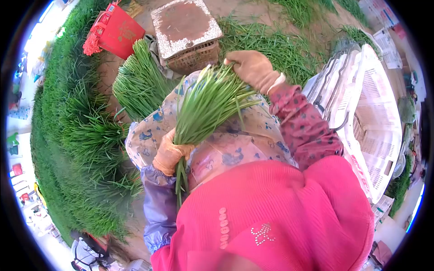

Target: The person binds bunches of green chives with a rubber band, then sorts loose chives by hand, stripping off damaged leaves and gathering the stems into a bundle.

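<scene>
My left hand (171, 154), in a tan glove, is wrapped round a thick bunch of green chives (208, 106). The bunch fans out over my lap, its pale ends pointing away from me and its thin tips hanging below my fist. At the pale ends, my right hand (254, 68) in a brown glove has its fingers curled together. What its fingertips pinch is too small to make out. A patterned plastic apron (149, 131) covers my lap under the bunch.
More chives (140, 81) lie piled to the left beside a red box (121, 34) with red ties. Ahead stands a basket (192, 56) with a worn board (185, 25) on top. Loose leaves (271, 45) cover the ground. White crates (375, 122) stand at the right.
</scene>
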A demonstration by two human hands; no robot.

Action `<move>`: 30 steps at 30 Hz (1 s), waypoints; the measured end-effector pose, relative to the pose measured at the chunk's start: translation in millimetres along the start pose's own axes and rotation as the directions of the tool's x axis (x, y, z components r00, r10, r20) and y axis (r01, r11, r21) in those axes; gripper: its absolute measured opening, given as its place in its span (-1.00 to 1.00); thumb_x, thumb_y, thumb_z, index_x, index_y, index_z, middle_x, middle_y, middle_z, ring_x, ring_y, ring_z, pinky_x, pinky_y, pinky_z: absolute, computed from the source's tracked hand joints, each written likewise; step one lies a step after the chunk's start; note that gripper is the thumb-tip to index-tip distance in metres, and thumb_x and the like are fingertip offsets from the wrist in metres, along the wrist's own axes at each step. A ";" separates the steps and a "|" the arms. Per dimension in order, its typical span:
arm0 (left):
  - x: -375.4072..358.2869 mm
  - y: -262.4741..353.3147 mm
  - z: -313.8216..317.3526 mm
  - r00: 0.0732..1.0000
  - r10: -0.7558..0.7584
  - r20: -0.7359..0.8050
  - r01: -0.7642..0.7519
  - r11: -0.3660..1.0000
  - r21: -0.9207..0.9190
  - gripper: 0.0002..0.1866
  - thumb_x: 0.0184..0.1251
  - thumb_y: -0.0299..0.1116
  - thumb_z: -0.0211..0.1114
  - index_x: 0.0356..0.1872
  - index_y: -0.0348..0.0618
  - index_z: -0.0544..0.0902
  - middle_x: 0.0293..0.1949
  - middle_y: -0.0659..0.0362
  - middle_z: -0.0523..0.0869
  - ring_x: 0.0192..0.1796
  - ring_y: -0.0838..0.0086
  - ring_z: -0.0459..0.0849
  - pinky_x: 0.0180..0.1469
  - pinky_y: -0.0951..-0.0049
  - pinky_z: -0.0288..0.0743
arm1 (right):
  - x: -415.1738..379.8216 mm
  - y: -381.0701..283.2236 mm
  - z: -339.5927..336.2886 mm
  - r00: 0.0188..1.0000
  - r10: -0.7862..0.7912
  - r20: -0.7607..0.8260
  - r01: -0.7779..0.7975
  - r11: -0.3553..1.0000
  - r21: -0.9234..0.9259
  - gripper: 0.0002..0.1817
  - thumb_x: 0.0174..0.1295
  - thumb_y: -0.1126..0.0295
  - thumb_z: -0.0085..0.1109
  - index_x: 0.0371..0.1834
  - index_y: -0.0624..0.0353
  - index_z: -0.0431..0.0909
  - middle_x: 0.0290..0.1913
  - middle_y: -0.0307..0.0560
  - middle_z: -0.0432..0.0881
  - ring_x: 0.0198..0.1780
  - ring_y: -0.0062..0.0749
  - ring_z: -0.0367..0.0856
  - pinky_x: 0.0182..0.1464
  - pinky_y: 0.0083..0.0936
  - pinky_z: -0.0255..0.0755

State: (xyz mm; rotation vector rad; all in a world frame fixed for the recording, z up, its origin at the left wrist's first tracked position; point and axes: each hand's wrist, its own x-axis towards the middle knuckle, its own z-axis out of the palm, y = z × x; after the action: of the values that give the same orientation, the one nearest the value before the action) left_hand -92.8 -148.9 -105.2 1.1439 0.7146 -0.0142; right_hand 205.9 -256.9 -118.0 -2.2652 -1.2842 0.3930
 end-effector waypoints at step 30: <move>27.8 -11.6 -0.7 0.960 -0.147 0.239 0.199 0.957 -0.209 -0.31 -0.19 -0.65 0.42 0.15 -0.33 0.47 -0.19 -0.22 0.67 -0.60 0.53 0.48 -0.62 0.60 0.33 | 33.8 19.7 -46.7 0.979 0.087 0.185 -0.196 0.151 0.969 -0.60 0.43 0.26 -0.11 0.20 0.23 0.49 -0.61 -0.52 0.20 -0.69 -0.75 0.03 -0.69 -0.67 -0.09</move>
State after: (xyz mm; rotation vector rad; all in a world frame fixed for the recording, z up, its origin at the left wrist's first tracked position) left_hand -75.7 -144.0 -129.5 0.8375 0.5989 -0.2004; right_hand 259.6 -249.6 -90.2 -1.1308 -0.4399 1.0554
